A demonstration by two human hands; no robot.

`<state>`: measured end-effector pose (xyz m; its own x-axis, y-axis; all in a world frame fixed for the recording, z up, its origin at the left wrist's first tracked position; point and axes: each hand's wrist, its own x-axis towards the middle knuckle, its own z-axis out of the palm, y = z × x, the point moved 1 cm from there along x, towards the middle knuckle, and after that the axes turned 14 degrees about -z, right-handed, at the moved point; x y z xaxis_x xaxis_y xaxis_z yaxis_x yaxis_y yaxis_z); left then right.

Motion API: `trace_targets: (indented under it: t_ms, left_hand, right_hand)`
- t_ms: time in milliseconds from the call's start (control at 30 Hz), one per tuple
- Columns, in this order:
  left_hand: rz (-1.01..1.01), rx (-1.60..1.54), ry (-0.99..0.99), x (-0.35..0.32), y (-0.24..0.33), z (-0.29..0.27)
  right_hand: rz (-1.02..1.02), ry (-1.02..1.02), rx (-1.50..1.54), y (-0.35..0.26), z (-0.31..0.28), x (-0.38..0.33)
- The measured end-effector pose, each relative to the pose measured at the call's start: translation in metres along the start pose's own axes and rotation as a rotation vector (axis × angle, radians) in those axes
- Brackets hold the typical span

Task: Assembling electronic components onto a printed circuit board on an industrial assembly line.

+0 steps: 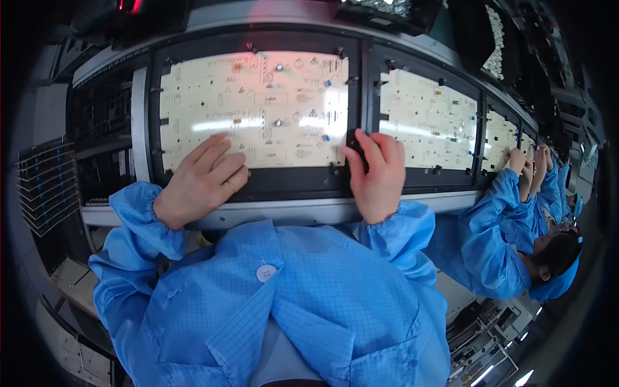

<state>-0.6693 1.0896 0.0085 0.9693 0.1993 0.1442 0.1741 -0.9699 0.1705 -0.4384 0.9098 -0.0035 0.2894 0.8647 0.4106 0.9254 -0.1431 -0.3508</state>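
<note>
A cream circuit board [222, 106] lies in a black frame [258, 184] in front of me. It carries small orange, blue and metal parts. Over its lower left edge is my left hand [203, 177], fingers bent but apart, with nothing visible in them; its thumb is hidden. At the board's lower right corner, my right hand [379, 174] rests by the black divider of the frame. Its thumb and forefinger are spread apart, close to the board's edge. Small black clips [352, 80] sit around the frame.
More boards in frames, one a cream board [429, 122], continue to the right, where co-workers in blue [496, 242] have hands over them. A rack of stacked boards [48, 187] stands at the left. Along the far side is a bin of small parts [493, 45].
</note>
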Motion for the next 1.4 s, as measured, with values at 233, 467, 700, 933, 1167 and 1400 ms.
trace_targets:
  t_ms: [233, 467, 700, 933, 1167, 1400]
  left_hand:
    - [0.025, -0.048, -0.097, 0.015, -0.008, -0.004]
    - [-0.088, -0.045, -0.067, 0.003, 0.001, -0.010]
    - [-0.564, -0.175, 0.291, -0.022, 0.003, -0.029]
    - [-0.943, -0.134, 0.600, -0.080, 0.000, -0.017]
    - [-1.120, -0.194, 0.624, -0.108, -0.007, 0.002]
    - [-1.193, -0.325, 0.614, -0.113, -0.012, 0.007]
  right_hand:
    - [0.047, 0.098, 0.184, 0.007, 0.017, 0.001]
    - [-0.112, -0.109, 0.308, 0.019, -0.003, 0.018]
    - [-0.463, 0.067, -0.048, 0.102, -0.007, 0.173]
    - [-0.362, -0.223, 0.133, 0.149, 0.055, 0.269]
    - [-0.055, -0.260, 0.315, 0.152, 0.049, 0.277]
    - [-0.206, -0.178, 0.147, 0.146, 0.047, 0.264]
